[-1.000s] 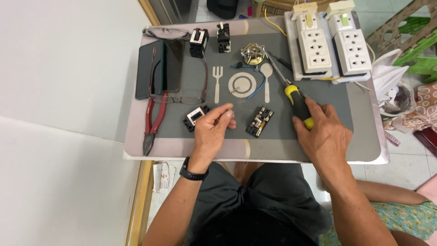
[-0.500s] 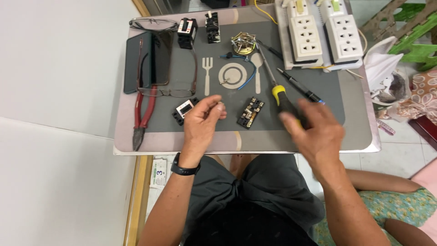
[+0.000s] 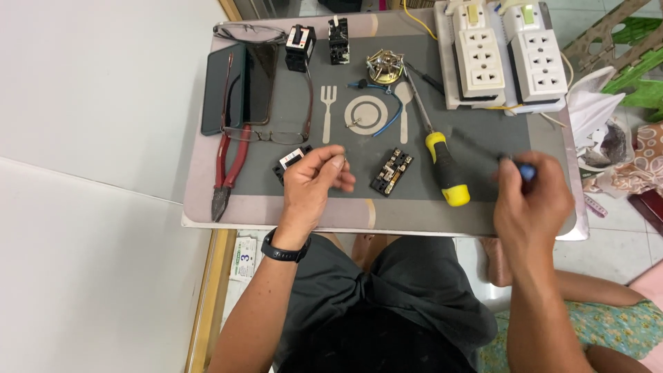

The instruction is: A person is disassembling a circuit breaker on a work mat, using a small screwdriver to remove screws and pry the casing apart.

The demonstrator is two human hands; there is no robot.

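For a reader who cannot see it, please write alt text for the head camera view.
A seated person's left hand pinches something tiny above a grey mat, while the right hand grips a blue-tipped tool. A yellow-handled screwdriver, red pliers, two white power strips and small electrical parts lie on the mat.

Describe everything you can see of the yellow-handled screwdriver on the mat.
The screwdriver lies flat on the grey mat, free of both hands. Its chunky yellow handle, with black grip sections, looks like plastic or rubber and points toward the person; the thin bright metal shaft runs away up-left, its tip ending near the brass-coloured fitting. A small black terminal block lies to its left, apart from it. The right hand is to its right, not touching.
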